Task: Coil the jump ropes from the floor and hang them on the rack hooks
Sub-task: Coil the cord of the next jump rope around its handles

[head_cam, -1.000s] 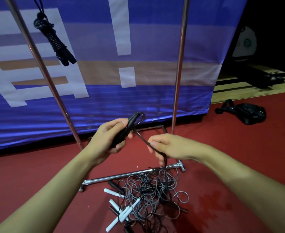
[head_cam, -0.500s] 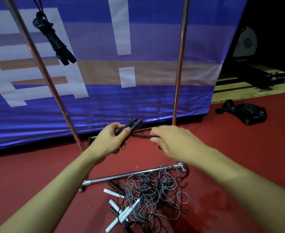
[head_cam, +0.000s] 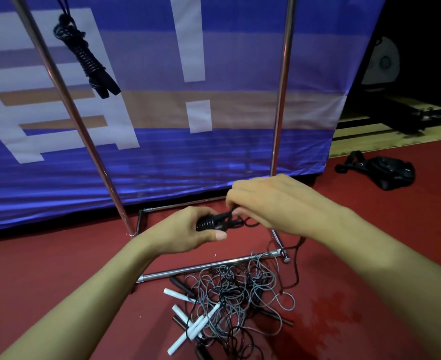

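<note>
Your right hand (head_cam: pixel 274 203) hides how its fingertips meet the black rope (head_cam: pixel 223 220), and the rack (head_cam: pixel 283 81) top is cut off.

Two bare forearms, sleeveless in view; left hand (head_cam: pixel 185 229) and right hand (head_cam: pixel 271 201) ungloved

Black rope (head_cam: pixel 215 222), white handles (head_cam: pixel 188 331), red floor (head_cam: pixel 58 261), blue-and-white banner (head_cam: pixel 214 157).

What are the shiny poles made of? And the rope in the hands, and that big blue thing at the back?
The poles look like polished metal, probably steel: silvery with bright glints. The black rope that the left hand grips seems to be rubber or plastic cord, since it bends in tight loops with a slight sheen. The blue banner looks like woven fabric or vinyl, as it wrinkles and shines softly.
</note>
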Tool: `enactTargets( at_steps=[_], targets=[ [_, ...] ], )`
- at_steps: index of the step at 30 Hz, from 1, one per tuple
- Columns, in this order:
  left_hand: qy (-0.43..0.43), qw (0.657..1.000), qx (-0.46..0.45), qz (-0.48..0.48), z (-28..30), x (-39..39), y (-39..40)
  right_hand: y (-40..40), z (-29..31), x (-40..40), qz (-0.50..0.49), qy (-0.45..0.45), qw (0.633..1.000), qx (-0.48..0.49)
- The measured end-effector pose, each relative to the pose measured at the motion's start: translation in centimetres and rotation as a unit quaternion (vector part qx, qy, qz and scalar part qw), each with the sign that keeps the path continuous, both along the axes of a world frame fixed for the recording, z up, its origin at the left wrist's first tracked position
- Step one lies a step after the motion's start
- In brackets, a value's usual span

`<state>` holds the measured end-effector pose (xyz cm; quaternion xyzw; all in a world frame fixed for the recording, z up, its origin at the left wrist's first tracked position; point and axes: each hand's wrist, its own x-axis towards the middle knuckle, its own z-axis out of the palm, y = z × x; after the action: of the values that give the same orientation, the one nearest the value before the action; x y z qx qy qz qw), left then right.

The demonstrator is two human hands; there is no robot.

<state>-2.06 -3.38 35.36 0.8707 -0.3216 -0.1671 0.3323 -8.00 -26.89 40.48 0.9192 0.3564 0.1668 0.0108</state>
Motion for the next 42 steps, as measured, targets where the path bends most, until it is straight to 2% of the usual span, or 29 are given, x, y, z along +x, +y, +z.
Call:
enactTargets(
  at_steps=[3, 6, 10, 16, 19, 24, 28, 30, 32, 34, 38, 40, 42],
  targets=[
    [-0.052, 0.998, 0.037, -0.016, 0.1, -0.6, -0.7, 0.3, 0.2, 0.2, -0.003, -0.036, 0.999, -0.004],
    [-0.045, 0.998, 0.021, -0.031, 0.8, -1.5, -1.3, -0.4, 0.0, 0.6, -0.027, 0.000, 0.999, 0.036],
    [0.035, 0.994, -0.041, -0.092, 2.2, -2.7, -1.5, -1.6, -1.7, 1.6, -0.047, 0.114, 0.984, 0.129],
    [0.144, 0.973, -0.147, -0.103, 3.4, -2.3, -0.2, -2.7, -3.5, 2.7, -0.038, 0.267, 0.935, 0.231],
    [0.202, 0.957, -0.187, -0.088, 2.9, -1.9, 0.4, -2.4, -3.9, 2.5, -0.035, 0.299, 0.917, 0.263],
    [0.232, 0.939, -0.237, -0.092, 2.4, -1.1, 1.3, -1.7, -4.3, 2.8, -0.007, 0.267, 0.924, 0.274],
    [0.241, 0.927, -0.278, -0.071, 1.6, -0.8, 1.3, -1.2, -5.1, 2.5, -0.025, 0.371, 0.867, 0.332],
    [0.250, 0.916, -0.311, -0.030, 1.3, -0.5, 1.3, -1.2, -5.0, 2.4, -0.030, 0.383, 0.850, 0.361],
    [0.266, 0.898, -0.350, 0.014, 1.2, -0.3, 1.3, -1.6, -4.7, 2.5, -0.049, 0.362, 0.857, 0.364],
    [0.276, 0.885, -0.373, 0.037, 1.2, -0.1, 1.2, -1.8, -4.7, 2.5, -0.055, 0.333, 0.878, 0.338],
    [0.271, 0.882, -0.382, 0.055, 1.2, -0.1, 1.1, -1.5, -5.1, 2.1, -0.061, 0.293, 0.904, 0.304],
    [0.258, 0.885, -0.384, 0.058, 1.1, -0.1, 1.0, -1.1, -5.6, 2.3, -0.072, 0.313, 0.883, 0.341],
    [0.241, 0.886, -0.388, 0.085, 1.1, 0.0, 0.9, -0.5, -5.9, 2.3, -0.078, 0.372, 0.816, 0.436]
  ],
)
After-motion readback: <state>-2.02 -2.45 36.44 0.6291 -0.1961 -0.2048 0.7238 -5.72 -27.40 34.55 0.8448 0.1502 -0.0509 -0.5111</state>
